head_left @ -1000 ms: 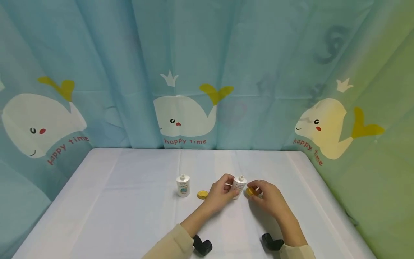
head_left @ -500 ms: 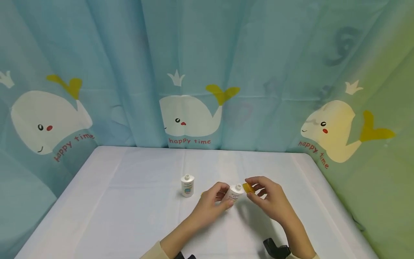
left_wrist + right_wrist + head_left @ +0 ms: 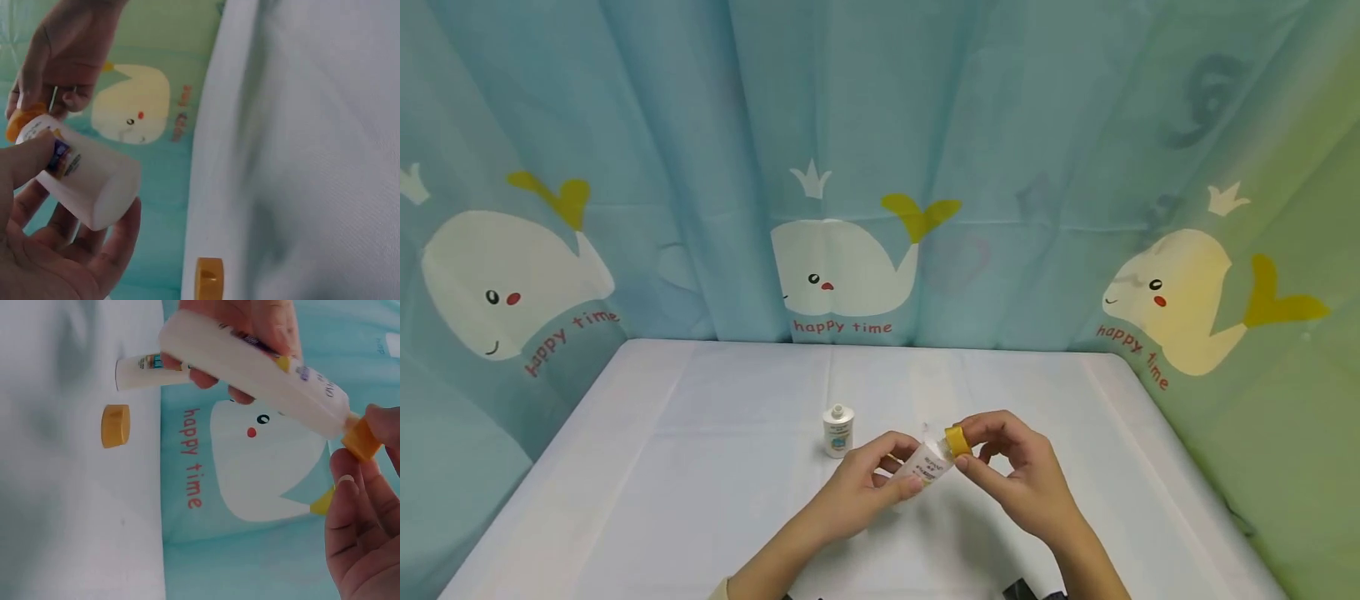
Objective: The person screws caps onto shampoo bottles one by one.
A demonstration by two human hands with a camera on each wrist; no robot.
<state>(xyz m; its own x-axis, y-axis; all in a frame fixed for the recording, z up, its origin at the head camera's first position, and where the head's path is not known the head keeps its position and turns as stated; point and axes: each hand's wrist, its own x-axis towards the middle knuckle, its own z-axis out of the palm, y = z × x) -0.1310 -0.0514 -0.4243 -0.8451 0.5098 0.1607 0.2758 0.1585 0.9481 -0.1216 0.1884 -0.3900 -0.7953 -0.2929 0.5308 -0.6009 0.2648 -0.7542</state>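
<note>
My left hand [image 3: 857,492] grips a small white bottle [image 3: 922,467] around its body, tilted with its neck toward the right. With thumb and fingers my right hand [image 3: 1018,471] pinches a yellow cap [image 3: 957,442] at the bottle's mouth. In the right wrist view the held cap [image 3: 362,439] sits at the neck of the held bottle [image 3: 256,375]; whether it is threaded on I cannot tell. A second white bottle [image 3: 838,433] stands upright and uncapped on the table, left of both hands. Another yellow cap [image 3: 115,426] lies on the table, hidden in the head view.
A white-covered table [image 3: 700,483] lies under the hands. Behind and beside it hangs a blue-green curtain [image 3: 700,167] printed with whales. Black device parts [image 3: 1022,590] show near the right wrist at the bottom edge.
The left hand has drawn the bottle left and down and tilted it. The right hand has lifted its cap from beside the bottle and brought it to the bottle's mouth.
</note>
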